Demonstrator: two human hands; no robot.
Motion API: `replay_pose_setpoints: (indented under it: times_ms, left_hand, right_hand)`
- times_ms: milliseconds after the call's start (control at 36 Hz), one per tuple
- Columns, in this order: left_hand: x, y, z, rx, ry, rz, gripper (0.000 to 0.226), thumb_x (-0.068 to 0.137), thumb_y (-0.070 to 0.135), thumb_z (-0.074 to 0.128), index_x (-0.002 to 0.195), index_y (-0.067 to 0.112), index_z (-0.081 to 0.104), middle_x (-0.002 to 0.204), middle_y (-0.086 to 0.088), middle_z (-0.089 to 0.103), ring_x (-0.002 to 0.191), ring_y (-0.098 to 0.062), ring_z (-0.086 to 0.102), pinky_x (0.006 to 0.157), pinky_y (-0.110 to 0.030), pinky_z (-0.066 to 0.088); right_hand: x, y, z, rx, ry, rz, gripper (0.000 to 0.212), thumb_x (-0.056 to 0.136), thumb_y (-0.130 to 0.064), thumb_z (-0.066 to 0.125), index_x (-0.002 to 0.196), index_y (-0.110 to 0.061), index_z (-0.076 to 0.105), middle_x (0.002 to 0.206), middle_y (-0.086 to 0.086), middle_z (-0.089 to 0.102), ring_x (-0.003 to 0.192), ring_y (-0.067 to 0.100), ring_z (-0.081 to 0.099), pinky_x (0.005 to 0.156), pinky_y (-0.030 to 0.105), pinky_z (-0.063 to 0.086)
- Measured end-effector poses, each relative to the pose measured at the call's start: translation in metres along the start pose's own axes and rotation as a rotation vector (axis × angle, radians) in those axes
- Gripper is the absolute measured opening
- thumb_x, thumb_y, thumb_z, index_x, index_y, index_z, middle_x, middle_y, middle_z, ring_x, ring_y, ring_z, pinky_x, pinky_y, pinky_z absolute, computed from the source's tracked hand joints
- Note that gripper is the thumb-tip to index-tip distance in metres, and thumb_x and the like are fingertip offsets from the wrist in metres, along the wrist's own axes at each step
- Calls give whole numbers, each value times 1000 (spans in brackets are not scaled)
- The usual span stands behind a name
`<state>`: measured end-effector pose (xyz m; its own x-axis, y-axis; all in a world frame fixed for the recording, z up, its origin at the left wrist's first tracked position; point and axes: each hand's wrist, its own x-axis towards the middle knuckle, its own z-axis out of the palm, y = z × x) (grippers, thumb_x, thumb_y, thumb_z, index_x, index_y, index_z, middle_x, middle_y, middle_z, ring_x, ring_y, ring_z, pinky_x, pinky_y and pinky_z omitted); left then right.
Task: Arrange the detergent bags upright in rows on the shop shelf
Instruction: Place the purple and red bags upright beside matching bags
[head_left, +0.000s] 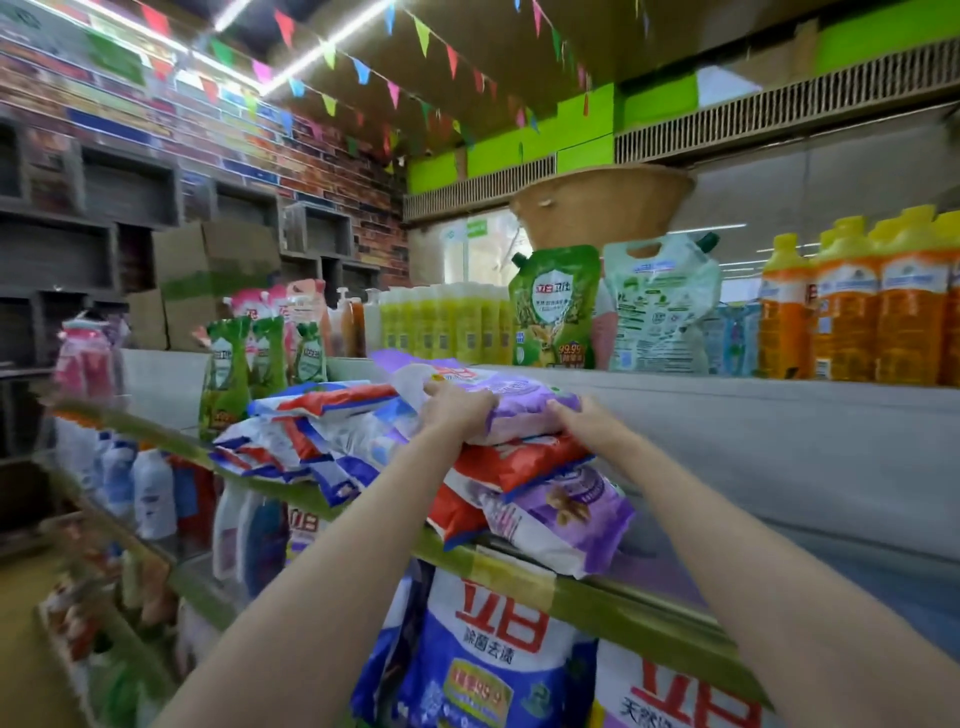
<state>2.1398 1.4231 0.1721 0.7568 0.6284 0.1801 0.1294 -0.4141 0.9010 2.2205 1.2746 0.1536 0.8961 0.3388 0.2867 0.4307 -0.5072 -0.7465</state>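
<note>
A purple detergent bag (514, 400) lies flat on top of a pile at the shelf's front. My left hand (457, 413) grips its near left edge, and my right hand (587, 418) grips its near right edge. Under it lie a red bag (524, 465) and another purple bag (561, 519) that overhangs the green shelf edge (597, 592). To the left, several blue, red and white bags (306, 441) lie flat in a loose heap. No bag in this pile stands upright.
Green spouted pouches (556, 306) and a pale pouch (660, 306) stand behind the grey shelf back, with yellow bottles (447, 322) and orange bottles (872, 306). Small green pouches (228, 369) stand at left. Blue and white bags (488, 654) fill the shelf below.
</note>
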Motion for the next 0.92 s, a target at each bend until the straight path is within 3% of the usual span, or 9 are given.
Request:
replay_pose_setpoints:
  times_ms: [111,167,222,278,333,417,556,694,917]
  left_hand:
    - [-1,-5,2,-252,50,59,78,63,29,73,124,5,32,115,-13,57,107,-26,58,93,-37,49]
    - [-11,-2,3,-414,18,138,75,66,15,71,130,10,30,100,-15,61,92,-27,63,80,-35,52]
    - [-19,1,5,-533,-39,226,68,78,-8,61,136,9,30,83,-10,56,58,-8,58,52,-21,48]
    - [-29,8,8,-641,-115,279,68,80,-21,49,139,8,31,97,-22,57,40,-4,50,35,-14,37]
    - [-38,16,14,-753,-212,320,72,79,-28,40,141,10,30,110,-28,47,56,-14,51,32,-12,35]
    - [-38,26,32,-857,-333,381,83,73,-32,41,141,14,29,89,-21,48,65,-24,48,38,-15,43]
    - [-33,42,79,-784,-559,451,96,51,-16,56,136,23,35,101,-29,52,85,-37,61,64,-31,52]
    - [-36,59,133,-674,-580,493,80,68,-33,49,132,15,43,108,-17,58,61,-6,65,55,-23,56]
    - [-58,77,207,-455,-481,533,57,67,-20,65,111,13,51,71,0,61,43,2,57,45,-16,48]
  right_hand:
    - [12,3,-3,248,60,66,68,90,-44,55,137,2,37,137,20,46,124,32,47,103,38,37]
    - [19,13,-8,449,79,84,72,82,-49,60,130,2,43,121,18,56,99,28,60,80,36,48]
    - [10,16,-18,597,58,94,53,86,-48,58,112,-2,54,97,16,66,65,18,64,54,25,49]
    - [-2,23,-28,688,-41,77,28,97,-34,47,89,-8,57,67,7,63,50,11,57,44,19,46]
    - [-5,35,-40,763,-52,53,26,98,-31,45,84,-13,58,77,9,63,62,14,55,57,19,48]
    - [-18,54,-64,813,-67,4,20,95,-36,49,90,-22,62,94,3,65,75,15,57,79,26,49]
    - [-39,92,-108,655,37,64,21,86,-41,60,93,-21,65,88,2,63,67,12,62,64,23,55]
    - [-64,119,-145,624,156,184,16,84,-35,65,93,-22,63,77,-6,62,71,10,56,70,26,47]
    - [-87,149,-184,316,443,290,34,82,-21,71,108,-8,54,94,2,55,86,16,53,61,25,39]
